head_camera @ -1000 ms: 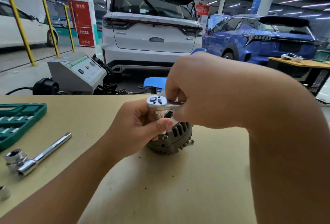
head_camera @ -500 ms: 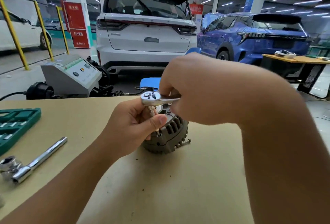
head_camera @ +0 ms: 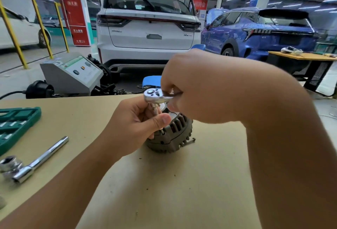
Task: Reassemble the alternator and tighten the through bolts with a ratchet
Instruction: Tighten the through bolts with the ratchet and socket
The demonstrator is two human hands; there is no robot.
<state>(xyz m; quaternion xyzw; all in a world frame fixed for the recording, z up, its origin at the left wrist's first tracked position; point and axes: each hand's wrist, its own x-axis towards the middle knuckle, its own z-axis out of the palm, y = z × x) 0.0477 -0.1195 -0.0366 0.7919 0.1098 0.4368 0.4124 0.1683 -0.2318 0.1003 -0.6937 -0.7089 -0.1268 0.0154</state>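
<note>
- Grey ribbed metal alternator (head_camera: 173, 137) standing on the tan bench (head_camera: 182, 183), about midway across, nearer the far edge than the near one.
- Chrome ratchet with round head (head_camera: 155, 95) held level above the alternator's top; handle hidden inside the right fist.
- Right hand (head_camera: 206, 86) curled tight round the ratchet handle, knuckles up, forearm coming in from the right edge of the bench.
- Thin shaft dropping from the ratchet head toward the alternator housing; lower end hidden behind the left thumb, so contact with a bolt not confirmed.
- Left hand (head_camera: 135, 124) curled round that shaft just under the ratchet head, thumb laid across the front, fingers wrapped behind; heel of hand against the alternator's left side.
- Small dark bolt end (head_camera: 191, 139) sticking out at the alternator's lower right flank, just above the bench surface.
- Green plastic socket tray (head_camera: 16, 126) at the left edge of the bench, partly cut off by the frame.
- Chrome bar handle with large socket (head_camera: 32, 163) lying flat near the left edge, closer to the near side than the tray, well apart from the alternator.
- Grey slanted-panel machine (head_camera: 73, 75) on the floor beyond the far edge; white SUV (head_camera: 147, 28) and blue SUV (head_camera: 264, 31) behind it.
</note>
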